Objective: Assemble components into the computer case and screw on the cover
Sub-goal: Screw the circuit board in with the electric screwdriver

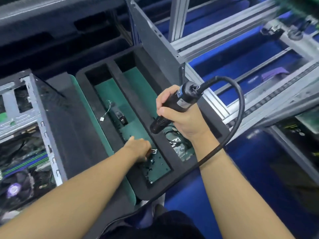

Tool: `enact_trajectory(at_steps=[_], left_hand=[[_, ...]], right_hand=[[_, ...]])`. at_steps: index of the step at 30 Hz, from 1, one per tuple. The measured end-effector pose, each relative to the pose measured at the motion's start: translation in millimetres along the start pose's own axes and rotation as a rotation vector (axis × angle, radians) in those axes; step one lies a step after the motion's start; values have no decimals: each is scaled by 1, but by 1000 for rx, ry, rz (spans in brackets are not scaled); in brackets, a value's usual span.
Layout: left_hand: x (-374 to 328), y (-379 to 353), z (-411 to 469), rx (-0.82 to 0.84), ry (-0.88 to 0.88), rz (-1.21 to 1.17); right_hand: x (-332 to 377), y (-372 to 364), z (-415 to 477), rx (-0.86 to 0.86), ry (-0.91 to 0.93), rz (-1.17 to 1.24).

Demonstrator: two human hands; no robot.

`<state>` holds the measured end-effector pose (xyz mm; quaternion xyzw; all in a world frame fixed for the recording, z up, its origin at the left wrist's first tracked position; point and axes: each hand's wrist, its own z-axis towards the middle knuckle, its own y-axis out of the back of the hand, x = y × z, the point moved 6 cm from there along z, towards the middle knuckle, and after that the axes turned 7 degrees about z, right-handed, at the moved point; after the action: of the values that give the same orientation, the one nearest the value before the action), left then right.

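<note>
**Two hands at a parts tray beside an open computer case.**

The right hand (183,118) is wrapped fully around the barrel of one black electric screwdriver (185,98). The tool is carried tilted, with its tip end pointing down and toward the left hand. One black cord (240,107) leaves the top of the tool, loops outward to the right of that hand, and is draped across the right forearm.

The left hand (138,147) is lowered, fingers down, into one black foam tray (160,187). Its fingertips are hidden behind the back of the hand, so it cannot be told whether anything is pinched.

Two long compartments with green floors are seen in the tray.

- **Compartment entered by the left hand:**
  - several small dark screws (151,164) are scattered just beside the fingers; they are too small and blurred to be counted
  - one small metal bracket (154,150) lies against the hand's right side
  - beyond the hand lie one white plug (101,119) on a thin wire and one small black part (121,118)
- **Compartment beneath the right hand:** a tangle of cables and shiny bagged parts (179,145) is seen.

One computer case (50,128) lies open well to the left of the left hand, and one purple-hubbed fan (13,188) is visible inside it. One dark flat panel (151,42) stands upright beyond both hands. An aluminium frame (215,31) is seen to the right of it.
</note>
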<state>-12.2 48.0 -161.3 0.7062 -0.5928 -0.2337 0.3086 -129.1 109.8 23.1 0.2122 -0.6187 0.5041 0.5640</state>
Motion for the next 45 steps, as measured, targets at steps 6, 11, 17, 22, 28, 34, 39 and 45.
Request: enact_trajectory(at_steps=[6, 11, 17, 22, 28, 34, 39, 45], left_hand=[[-16, -24, 10, 108, 92, -61], [-23, -29, 14, 51, 179, -13], [-22, -32, 17, 20, 200, -24], [-13, -25, 11, 52, 240, -285], [44, 38, -23, -240, 333, -901], [102, 79, -86, -505, 313, -1392], [145, 80, -134, -655, 197, -1619], [165, 69, -184, -678, -53, -1798]], right_hand=[[-7, 3, 0, 26, -31, 35], [-10, 11, -6, 18, -50, 29], [-11, 16, -13, -16, -54, 28], [-7, 8, -13, -1, -51, 18], [11, -16, 2, 4, 4, 20], [42, -73, 26, 69, 112, 63], [62, -125, 40, 83, 187, 61], [81, -180, 49, 76, 286, 33]])
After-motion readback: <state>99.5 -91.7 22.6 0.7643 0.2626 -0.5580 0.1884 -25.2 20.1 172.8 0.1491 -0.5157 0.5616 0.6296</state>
